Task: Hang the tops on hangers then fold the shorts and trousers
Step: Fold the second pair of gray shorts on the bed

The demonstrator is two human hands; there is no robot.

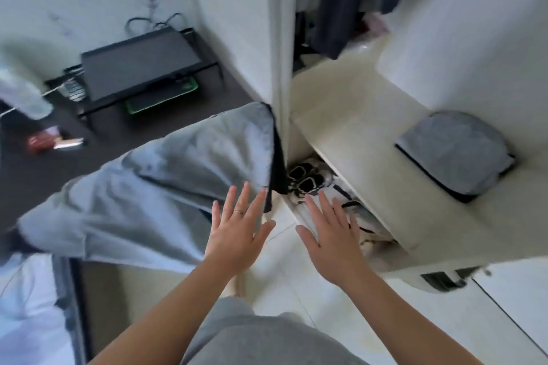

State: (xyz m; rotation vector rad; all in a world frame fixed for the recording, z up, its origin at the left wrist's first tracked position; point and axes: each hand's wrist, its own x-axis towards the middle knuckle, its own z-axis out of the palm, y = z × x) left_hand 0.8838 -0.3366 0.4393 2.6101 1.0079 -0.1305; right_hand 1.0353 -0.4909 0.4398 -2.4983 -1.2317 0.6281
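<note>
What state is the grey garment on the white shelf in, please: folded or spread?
Folded: the grey garment lies as a compact layered bundle on the shelf.

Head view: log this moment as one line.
left hand open, empty | right hand open, empty | folded grey garment on wardrobe shelf | dark clothes hanging above

Blur, edges and a shelf hide several things.
The dark navy hanging garments (335, 3) run off the top edge. The black-and-white patterned clothes (308, 184) lie half hidden under the cream wardrobe shelf (364, 157). The small red object (44, 141) on the dark floor is too blurred to identify. The light grey fabric trousers (166, 187) smear leftwards.
</note>
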